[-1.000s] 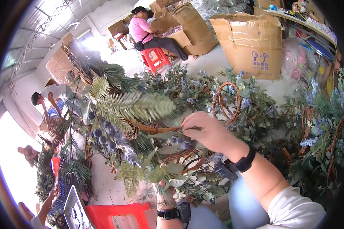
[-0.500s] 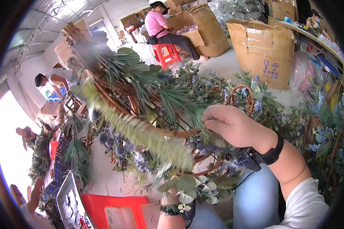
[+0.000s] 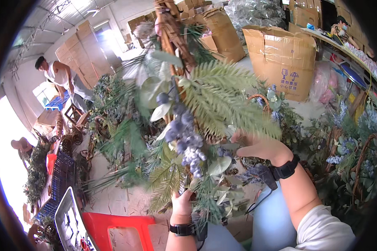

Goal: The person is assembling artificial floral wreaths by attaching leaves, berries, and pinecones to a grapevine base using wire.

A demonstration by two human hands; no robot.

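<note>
An artificial wreath (image 3: 184,125) of brown twisted vine hangs upright in front of me, seen nearly edge-on. It bears blue berries (image 3: 182,129), pale fern sprigs (image 3: 226,85), pine needles, rounded leaves and a pine cone. At its bottom, my left hand (image 3: 182,206) is closed round the lower part, the fingertips hidden in the greenery. My right hand (image 3: 262,147) is at the wreath's right side, thumb and fingers apart among the leaves, partly covered by a blurred fern sprig. Each wrist has a black strap with a small device.
A red plastic stool (image 3: 117,219) and a grey tray (image 3: 73,221) stand at lower left, near a dark blue crate (image 3: 63,180). More berry-and-leaf wreaths (image 3: 352,154) crowd the right side. Behind stands a large cardboard box (image 3: 280,62). A person in a white vest (image 3: 60,77) bends at the left.
The wreath has swung from a broad tilted view to nearly edge-on and upright. My left hand has come into clearer view; my right thumb and fingers have parted. The person at left stands taller.
</note>
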